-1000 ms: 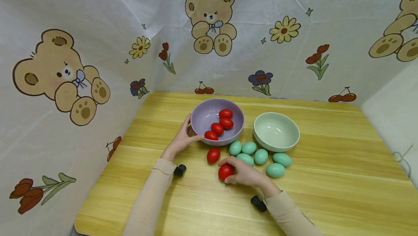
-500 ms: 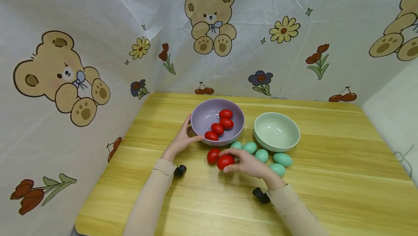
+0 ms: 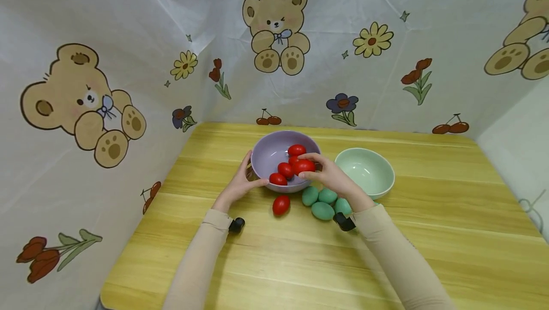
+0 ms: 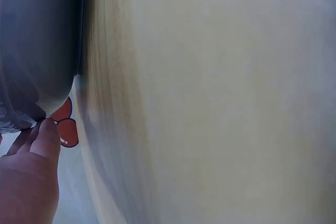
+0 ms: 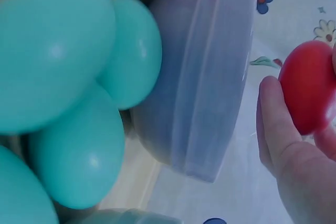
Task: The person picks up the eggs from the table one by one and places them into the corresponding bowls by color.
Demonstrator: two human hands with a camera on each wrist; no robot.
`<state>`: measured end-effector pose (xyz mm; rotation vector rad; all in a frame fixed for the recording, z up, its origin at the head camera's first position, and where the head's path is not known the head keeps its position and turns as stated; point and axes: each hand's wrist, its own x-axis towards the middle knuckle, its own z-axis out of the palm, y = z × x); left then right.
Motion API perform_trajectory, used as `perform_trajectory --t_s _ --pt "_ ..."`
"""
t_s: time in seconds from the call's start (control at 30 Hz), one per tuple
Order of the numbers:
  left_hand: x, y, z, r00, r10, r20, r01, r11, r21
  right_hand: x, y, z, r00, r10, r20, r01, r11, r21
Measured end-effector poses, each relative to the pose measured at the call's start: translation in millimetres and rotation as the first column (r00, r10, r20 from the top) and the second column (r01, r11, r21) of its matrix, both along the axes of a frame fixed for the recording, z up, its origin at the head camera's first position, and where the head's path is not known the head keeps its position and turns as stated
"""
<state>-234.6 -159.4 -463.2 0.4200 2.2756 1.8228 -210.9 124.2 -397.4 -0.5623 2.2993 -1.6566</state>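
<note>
Left hand [image 3: 238, 184] cupping purple bowl [image 3: 268, 155], right hand [image 3: 328, 174] pinching red egg [image 3: 303, 166] over it.

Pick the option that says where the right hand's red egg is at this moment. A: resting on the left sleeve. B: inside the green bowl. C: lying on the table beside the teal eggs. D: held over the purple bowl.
D: the right hand pinches the red egg in its fingers above the purple bowl, whose rim the left hand holds.
</note>
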Motion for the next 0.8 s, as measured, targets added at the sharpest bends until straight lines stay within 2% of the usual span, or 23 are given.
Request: perform_trajectory --t_s 0.13,0.33,0.47,0.57,0.7,0.8 --pt "-4.7 -1 -12.3 0.999 0.031 -0.009 -0.031 0.999 -0.025 -13.7 -4 0.6 0.999 -0.001 0.047 0.000 1.000 0.016" --pt "-4.7 -1 -13.2 0.999 0.040 -0.022 -0.040 0.999 -0.022 -28.7 -12 -1.6 0.996 0.028 0.089 -0.035 0.997 0.075" --pt "-3.5 -1 -9.1 1.000 0.027 -0.003 -0.027 1.000 -0.015 -36.7 -17 -3.0 0.991 0.112 0.076 -0.123 0.978 0.169" --pt "0.1 -1 -0.8 1.000 0.000 0.011 0.000 1.000 0.004 -42.0 -19 -4.2 0.980 0.181 0.082 -0.195 0.953 0.233" --pt "5.1 0 9.8 1.000 -0.025 0.014 0.025 1.000 0.016 -47.3 -21 -4.5 0.967 0.234 0.105 -0.255 0.921 0.294" --pt "4.9 0 10.2 1.000 -0.022 0.009 0.022 0.999 0.026 -50.6 -23 -2.9 0.958 0.258 0.126 -0.285 0.902 0.323"
